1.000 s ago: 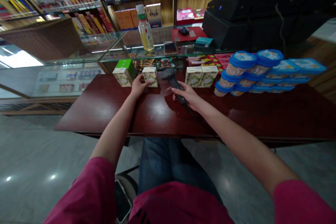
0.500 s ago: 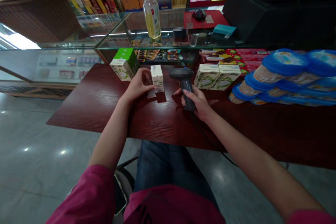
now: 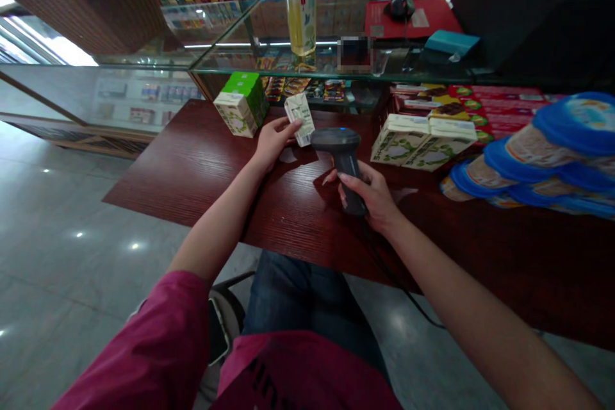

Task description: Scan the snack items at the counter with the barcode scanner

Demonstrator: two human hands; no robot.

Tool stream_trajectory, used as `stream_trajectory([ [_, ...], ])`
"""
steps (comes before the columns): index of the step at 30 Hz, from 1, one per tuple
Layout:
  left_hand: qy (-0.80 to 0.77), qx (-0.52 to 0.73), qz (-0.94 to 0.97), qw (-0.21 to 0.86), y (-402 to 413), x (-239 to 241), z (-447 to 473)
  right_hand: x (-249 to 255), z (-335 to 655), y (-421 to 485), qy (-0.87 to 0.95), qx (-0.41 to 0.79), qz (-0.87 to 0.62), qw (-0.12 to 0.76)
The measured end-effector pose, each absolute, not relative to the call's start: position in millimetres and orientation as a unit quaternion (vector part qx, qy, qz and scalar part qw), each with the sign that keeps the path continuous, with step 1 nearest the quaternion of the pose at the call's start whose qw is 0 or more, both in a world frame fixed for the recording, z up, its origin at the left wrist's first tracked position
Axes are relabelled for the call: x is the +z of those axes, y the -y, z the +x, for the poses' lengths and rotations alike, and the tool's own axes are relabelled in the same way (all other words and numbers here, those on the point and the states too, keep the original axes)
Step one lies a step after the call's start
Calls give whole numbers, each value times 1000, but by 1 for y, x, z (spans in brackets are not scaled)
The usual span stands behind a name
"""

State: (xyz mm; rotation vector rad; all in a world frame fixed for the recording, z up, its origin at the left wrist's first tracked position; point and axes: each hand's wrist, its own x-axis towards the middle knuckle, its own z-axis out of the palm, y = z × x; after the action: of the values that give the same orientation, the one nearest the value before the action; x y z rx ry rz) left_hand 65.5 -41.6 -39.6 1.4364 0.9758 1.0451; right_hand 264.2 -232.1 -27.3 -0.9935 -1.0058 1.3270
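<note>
My left hand (image 3: 273, 141) grips a small white drink carton (image 3: 300, 118), lifted off the dark red wooden table (image 3: 192, 160) and tilted, its side turned toward the scanner. My right hand (image 3: 372, 195) is closed round the handle of a dark grey barcode scanner (image 3: 342, 150), whose head sits just right of the carton, nearly touching it. The scanner's black cable runs down over the table's near edge. A green-topped carton pack (image 3: 243, 102) stands to the left of my left hand.
Two more white cartons (image 3: 423, 141) lie right of the scanner, and stacked blue-lidded tubs (image 3: 552, 154) fill the table's right end. Behind runs a glass counter (image 3: 230, 61) bearing a bottle (image 3: 300, 3), a red mat with a mouse (image 3: 401, 8) and a black register (image 3: 542, 13).
My left hand has picked the carton up from the table and tipped it toward the scanner. My right hand has raised the scanner upright. The view has shifted closer and leftward.
</note>
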Motion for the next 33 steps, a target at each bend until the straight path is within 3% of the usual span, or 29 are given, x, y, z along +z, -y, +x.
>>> stream_trajectory([
  [9,-383,450,625,510,39,-47,63,-25,262,232,411,564,-429,574],
  [18,-302,321,726,528,35,-30,16,-21,261,231,364,544,-428,624],
  [26,-285,414,713,490,44,-47,30,-24,261,231,366,531,-434,630],
  [33,-288,463,741,391,31,-61,36,-25,261,229,373,525,-439,627],
])
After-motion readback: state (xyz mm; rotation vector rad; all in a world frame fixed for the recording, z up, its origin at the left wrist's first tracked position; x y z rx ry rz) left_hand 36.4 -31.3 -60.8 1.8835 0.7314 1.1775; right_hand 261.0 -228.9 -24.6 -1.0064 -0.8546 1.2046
